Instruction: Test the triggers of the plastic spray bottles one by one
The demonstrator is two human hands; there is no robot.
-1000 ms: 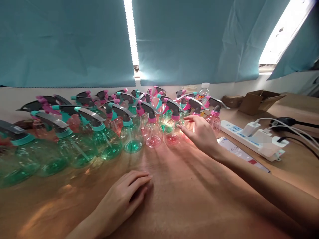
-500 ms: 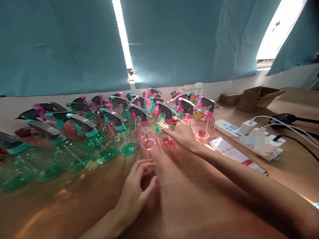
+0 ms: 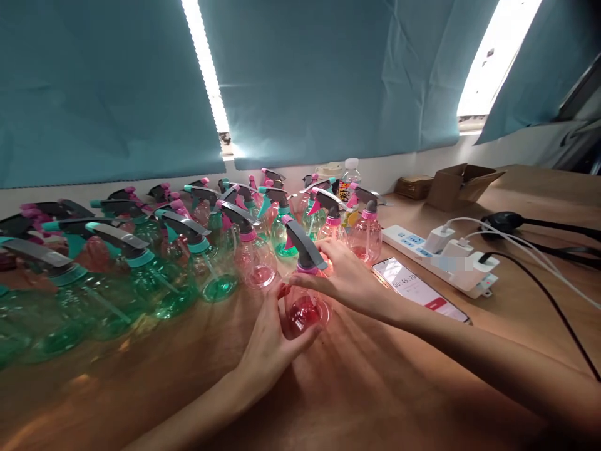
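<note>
A pink spray bottle with a dark grey trigger head and a pink collar is in front of me, tilted slightly. My right hand grips it near the collar, thumb across the front. My left hand curves round the lower left side of its body, thumb along the near side; its fingertips are partly hidden. To the left stands another pink spray bottle, beside a green spray bottle with a turquoise collar. Farther right, behind my right hand, is one more pink spray bottle.
Several more green and pink spray bottles crowd the left and back of the brown table. On the right lie a phone with a running timer and a white power strip with plugs and cables. An open cardboard box stands behind.
My right hand has pulled the pink spray bottle out of the row toward me. My left hand, earlier empty over the table, has come up and closed round the bottle's body. The view has shifted right.
</note>
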